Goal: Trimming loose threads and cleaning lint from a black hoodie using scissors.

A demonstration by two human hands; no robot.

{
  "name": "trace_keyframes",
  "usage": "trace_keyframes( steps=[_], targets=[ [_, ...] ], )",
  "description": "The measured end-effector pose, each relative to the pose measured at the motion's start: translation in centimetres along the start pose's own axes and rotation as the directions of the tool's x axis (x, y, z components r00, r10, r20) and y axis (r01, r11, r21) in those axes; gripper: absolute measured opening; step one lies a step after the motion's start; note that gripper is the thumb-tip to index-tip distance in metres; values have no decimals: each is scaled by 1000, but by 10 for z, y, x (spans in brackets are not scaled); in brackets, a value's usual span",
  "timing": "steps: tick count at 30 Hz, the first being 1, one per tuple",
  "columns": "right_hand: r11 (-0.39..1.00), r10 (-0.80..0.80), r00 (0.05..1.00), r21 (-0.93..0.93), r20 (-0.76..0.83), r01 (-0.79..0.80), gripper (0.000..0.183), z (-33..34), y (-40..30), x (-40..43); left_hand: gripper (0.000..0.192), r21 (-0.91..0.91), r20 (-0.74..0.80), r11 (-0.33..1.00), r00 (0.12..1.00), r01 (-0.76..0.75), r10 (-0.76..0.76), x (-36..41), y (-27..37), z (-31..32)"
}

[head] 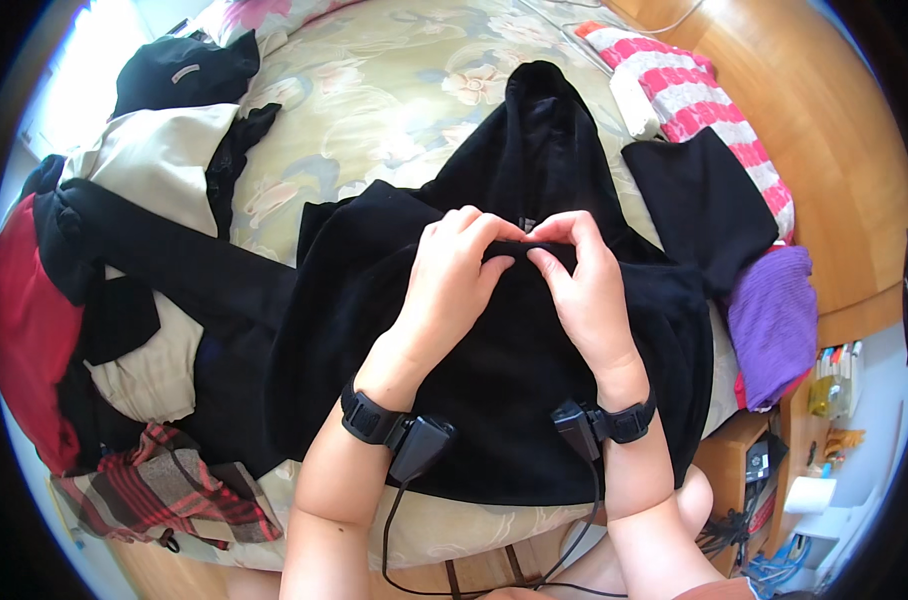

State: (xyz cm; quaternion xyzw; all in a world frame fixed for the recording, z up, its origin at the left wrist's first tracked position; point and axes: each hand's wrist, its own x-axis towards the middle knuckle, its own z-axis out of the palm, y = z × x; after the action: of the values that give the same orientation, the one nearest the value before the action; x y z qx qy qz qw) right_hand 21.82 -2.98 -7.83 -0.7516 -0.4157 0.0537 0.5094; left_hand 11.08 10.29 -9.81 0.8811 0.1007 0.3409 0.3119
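Note:
A black hooded garment [484,390] lies spread on the bed, its hood [547,127] pointing away from me. My left hand [461,274] and my right hand [585,277] meet at its neckline, fingertips nearly touching. Each hand pinches the neck edge between thumb and fingers, just below a small pale tag [526,224]. Both wrists wear black straps with small black devices and cables. The garment's sleeves cannot be told apart from its body.
White, black and red clothes [33,337] and a plaid cloth [168,495] pile up at the left of the floral bedsheet [394,90]. Folded black cloth [701,202], a purple cloth [773,322] and a pink-striped cloth [694,97] lie at the right. A wooden shelf [724,457] stands at the lower right.

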Motion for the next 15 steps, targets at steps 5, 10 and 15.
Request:
trace_keyframes(
  steps=[5, 10, 15],
  targets=[
    [989, -104, 993, -96, 51, 108, 20, -1, -2, -1, 25, -241, 70, 950, 980, 199, -188, 0, -1, -1],
    [991, -84, 995, -97, 47, 88, 18, -1, -4, -2, 26, -315, 68, 923, 976, 220, -209, -1, 0, -1],
    [994, -77, 996, -77, 47, 81, 14, 0, -2, -2, 26, -258, 67, 948, 982, 187, -175, -1, -1, 1]
  ],
)
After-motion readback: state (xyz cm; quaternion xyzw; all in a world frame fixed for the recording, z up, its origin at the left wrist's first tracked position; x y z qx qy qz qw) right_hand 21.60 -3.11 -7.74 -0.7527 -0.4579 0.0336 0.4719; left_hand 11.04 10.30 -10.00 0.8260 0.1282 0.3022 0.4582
